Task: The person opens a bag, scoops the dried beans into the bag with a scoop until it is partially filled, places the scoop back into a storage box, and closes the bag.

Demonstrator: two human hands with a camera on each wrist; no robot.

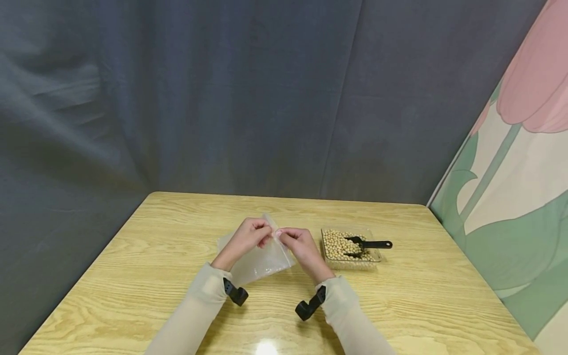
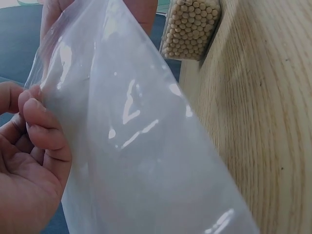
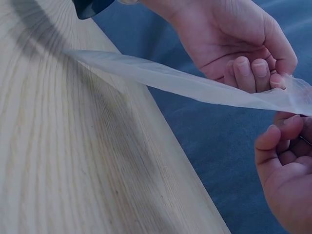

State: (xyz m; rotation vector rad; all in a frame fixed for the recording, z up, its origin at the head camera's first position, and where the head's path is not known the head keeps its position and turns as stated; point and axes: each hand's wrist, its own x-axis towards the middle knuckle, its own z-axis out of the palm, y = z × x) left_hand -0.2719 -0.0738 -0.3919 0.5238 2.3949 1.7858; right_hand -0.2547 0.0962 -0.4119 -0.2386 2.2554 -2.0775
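A clear plastic zip bag [image 1: 259, 261] hangs tilted between both hands above the table; its flat body spreads across the left wrist view [image 2: 141, 146]. The left hand [image 1: 250, 236] pinches the bag's top edge between thumb and fingers. Close beside it, the right hand [image 1: 303, 246] pinches the same edge, fingers curled. In the right wrist view the bag [image 3: 180, 87] appears nearly edge-on, the left hand [image 3: 234, 39] behind it and the right hand [image 3: 292, 175] at the lower right. I see nothing inside the bag.
Right of the hands stands a clear plastic box [image 1: 352, 265] of round beige beans [image 1: 335, 244]. A black scoop [image 1: 372, 244] lies in it, its handle sticking out over the right rim. The wooden table [image 1: 146, 276] ends at a dark curtain [image 1: 248, 98].
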